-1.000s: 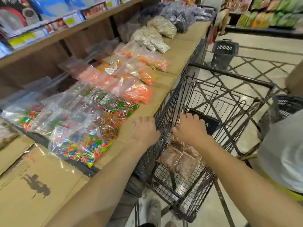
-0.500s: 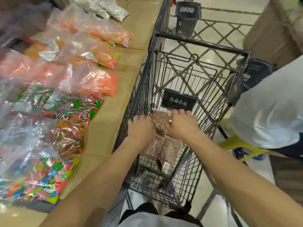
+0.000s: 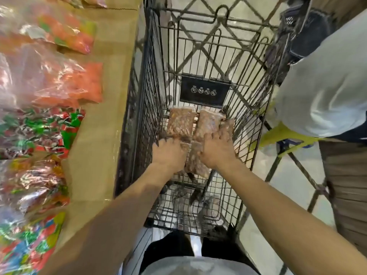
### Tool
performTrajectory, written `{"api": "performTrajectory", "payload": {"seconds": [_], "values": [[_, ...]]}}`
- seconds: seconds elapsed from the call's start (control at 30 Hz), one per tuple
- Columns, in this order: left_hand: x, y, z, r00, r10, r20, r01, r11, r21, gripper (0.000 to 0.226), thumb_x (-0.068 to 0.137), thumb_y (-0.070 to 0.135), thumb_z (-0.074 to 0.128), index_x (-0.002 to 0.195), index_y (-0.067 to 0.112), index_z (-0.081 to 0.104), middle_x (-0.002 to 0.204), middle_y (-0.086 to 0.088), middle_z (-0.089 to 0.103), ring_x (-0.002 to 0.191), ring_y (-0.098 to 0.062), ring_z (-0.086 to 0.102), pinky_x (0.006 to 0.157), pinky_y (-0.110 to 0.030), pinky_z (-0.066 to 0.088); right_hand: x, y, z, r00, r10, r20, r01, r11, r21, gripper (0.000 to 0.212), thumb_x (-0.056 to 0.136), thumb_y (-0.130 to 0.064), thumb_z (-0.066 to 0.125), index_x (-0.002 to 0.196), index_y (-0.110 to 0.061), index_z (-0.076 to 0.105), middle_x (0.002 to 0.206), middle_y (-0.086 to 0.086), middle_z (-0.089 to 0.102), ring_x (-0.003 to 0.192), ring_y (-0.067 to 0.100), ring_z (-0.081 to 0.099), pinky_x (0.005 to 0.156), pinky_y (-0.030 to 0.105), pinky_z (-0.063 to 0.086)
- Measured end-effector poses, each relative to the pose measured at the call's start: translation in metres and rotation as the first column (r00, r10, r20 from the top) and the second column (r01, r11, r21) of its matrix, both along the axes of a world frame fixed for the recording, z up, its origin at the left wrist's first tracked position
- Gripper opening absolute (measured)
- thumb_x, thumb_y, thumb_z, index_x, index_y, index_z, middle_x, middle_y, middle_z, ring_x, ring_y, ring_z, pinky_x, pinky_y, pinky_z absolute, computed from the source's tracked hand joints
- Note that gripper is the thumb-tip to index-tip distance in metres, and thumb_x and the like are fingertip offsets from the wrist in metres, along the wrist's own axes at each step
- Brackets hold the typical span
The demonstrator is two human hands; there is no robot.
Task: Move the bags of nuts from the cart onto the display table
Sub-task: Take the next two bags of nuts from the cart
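Several clear bags of brown nuts lie on the bottom of the black wire cart [image 3: 151,80]. One bag of nuts [image 3: 179,124] lies to the left, a second bag [image 3: 208,124] beside it, and another bag [image 3: 195,161] sits between my wrists. My left hand [image 3: 168,153] reaches down with its fingers curled onto the near end of the left bag. My right hand [image 3: 217,149] lies with spread fingers on the second bag. The cardboard-covered display table [image 3: 103,135] runs along the cart's left side.
Bags of orange candy [image 3: 75,84] and red-green wrapped sweets [image 3: 45,132] cover the table's left part; a bare cardboard strip runs beside the cart. A person in a white shirt [image 3: 327,86] stands close on the right by a yellow stool [image 3: 288,139]. A black basket [image 3: 309,36] sits behind them.
My left hand has left the table edge and gone into the cart. Both hands have dropped lower onto the bags of nuts. My view has tilted down over the cart.
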State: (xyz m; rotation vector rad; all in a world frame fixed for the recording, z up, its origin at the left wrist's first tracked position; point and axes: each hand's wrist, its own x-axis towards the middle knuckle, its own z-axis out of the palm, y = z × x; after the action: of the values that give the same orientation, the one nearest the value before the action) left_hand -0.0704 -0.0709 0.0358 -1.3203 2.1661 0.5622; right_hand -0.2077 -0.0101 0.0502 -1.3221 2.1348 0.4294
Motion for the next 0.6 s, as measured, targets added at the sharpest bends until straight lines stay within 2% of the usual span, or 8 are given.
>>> {"api": "performTrajectory", "payload": {"seconds": [0.07, 0.2, 0.3, 0.4, 0.47, 0.53, 0.57, 0.6], "values": [[-0.003, 0.001, -0.018, 1.000, 0.018, 0.006, -0.019, 0.999, 0.040, 0.054, 0.107, 0.037, 0.042, 0.155, 0.011, 0.041, 0.158, -0.011, 0.047, 0.148, -0.034, 0.038, 0.121, -0.053, 0.032, -0.002, 0.003, -0.023, 1.000, -0.011, 0.026, 0.010, 0.999, 0.039, 0.066, 0.105, -0.039, 0.059, 0.158, -0.007, 0.038, 0.165, 0.023, 0.037, 0.156, 0.043, 0.030, 0.125, 0.062, 0.025], [-0.009, 0.004, -0.056, 0.999, 0.018, 0.036, -0.022, 0.994, 0.109, 0.068, 0.105, 0.038, 0.052, 0.162, 0.009, 0.028, 0.165, -0.014, 0.036, 0.151, -0.037, 0.035, 0.123, -0.054, 0.030, -0.003, 0.007, -0.067, 0.999, -0.021, 0.046, 0.018, 0.997, 0.070, 0.082, 0.101, -0.038, 0.064, 0.166, -0.008, 0.023, 0.173, 0.020, 0.024, 0.160, 0.041, 0.022, 0.128, 0.060, 0.018], [-0.015, 0.007, -0.093, 0.997, 0.054, 0.063, -0.064, 0.984, 0.167, 0.064, 0.108, 0.040, 0.046, 0.162, 0.010, 0.027, 0.168, -0.015, 0.031, 0.152, -0.037, 0.032, 0.124, -0.054, 0.030, -0.004, 0.006, -0.097, 0.994, -0.076, 0.084, 0.070, 0.994, 0.083, 0.067, 0.109, -0.038, 0.046, 0.165, -0.006, 0.026, 0.172, 0.022, 0.024, 0.159, 0.043, 0.022, 0.124, 0.059, 0.027], [-0.015, 0.011, -0.123, 0.991, 0.132, -0.016, -0.126, 0.971, 0.201, 0.054, 0.108, 0.034, 0.043, 0.156, 0.009, 0.036, 0.166, -0.018, 0.033, 0.148, -0.040, 0.037, 0.120, -0.054, 0.036, -0.004, 0.006, -0.128, 0.992, -0.082, 0.098, 0.071, 0.991, 0.113, 0.062, 0.112, -0.037, 0.035, 0.166, -0.008, 0.026, 0.172, 0.021, 0.026, 0.159, 0.043, 0.025, 0.121, 0.058, 0.031], [-0.015, 0.010, -0.140, 0.967, 0.250, -0.051, -0.228, 0.935, 0.272, 0.045, 0.108, 0.024, 0.047, 0.150, 0.007, 0.043, 0.152, -0.019, 0.050, 0.135, -0.039, 0.052, 0.111, -0.047, 0.045, -0.005, 0.005, -0.147, 0.990, -0.097, 0.099, 0.083, 0.988, 0.134, 0.064, 0.112, -0.036, 0.036, 0.168, -0.008, 0.022, 0.175, 0.020, 0.021, 0.159, 0.042, 0.025, 0.123, 0.060, 0.032], [-0.013, 0.008, -0.162, 0.916, 0.397, -0.062, -0.356, 0.874, 0.330, 0.036, 0.108, 0.017, 0.052, 0.144, 0.009, 0.050, 0.123, -0.013, 0.066, 0.111, -0.032, 0.064, 0.096, -0.038, 0.050, -0.008, 0.006, -0.166, 0.977, -0.168, 0.131, 0.147, 0.977, 0.154, 0.062, 0.111, -0.037, 0.039, 0.165, -0.008, 0.031, 0.172, 0.020, 0.029, 0.156, 0.042, 0.032, 0.124, 0.062, 0.030], [-0.012, 0.007, -0.174, 0.880, 0.470, -0.067, -0.424, 0.842, 0.333, 0.035, 0.108, 0.017, 0.055, 0.142, 0.011, 0.051, 0.111, -0.006, 0.066, 0.101, -0.027, 0.064, 0.089, -0.034, 0.050, -0.009, 0.007, -0.176, 0.962, -0.228, 0.152, 0.205, 0.967, 0.153, 0.061, 0.110, -0.038, 0.042, 0.163, -0.008, 0.035, 0.169, 0.019, 0.035, 0.155, 0.042, 0.034, 0.125, 0.061, 0.029], [-0.011, 0.005, -0.184, 0.839, 0.537, -0.086, -0.484, 0.810, 0.330, 0.039, 0.107, 0.017, 0.058, 0.144, 0.012, 0.049, 0.108, -0.002, 0.064, 0.099, -0.024, 0.064, 0.086, -0.032, 0.051, -0.010, 0.008, -0.186, 0.938, -0.298, 0.175, 0.275, 0.950, 0.147, 0.064, 0.109, -0.042, 0.045, 0.163, -0.009, 0.034, 0.168, 0.018, 0.038, 0.154, 0.042, 0.035, 0.125, 0.059, 0.029]]}}
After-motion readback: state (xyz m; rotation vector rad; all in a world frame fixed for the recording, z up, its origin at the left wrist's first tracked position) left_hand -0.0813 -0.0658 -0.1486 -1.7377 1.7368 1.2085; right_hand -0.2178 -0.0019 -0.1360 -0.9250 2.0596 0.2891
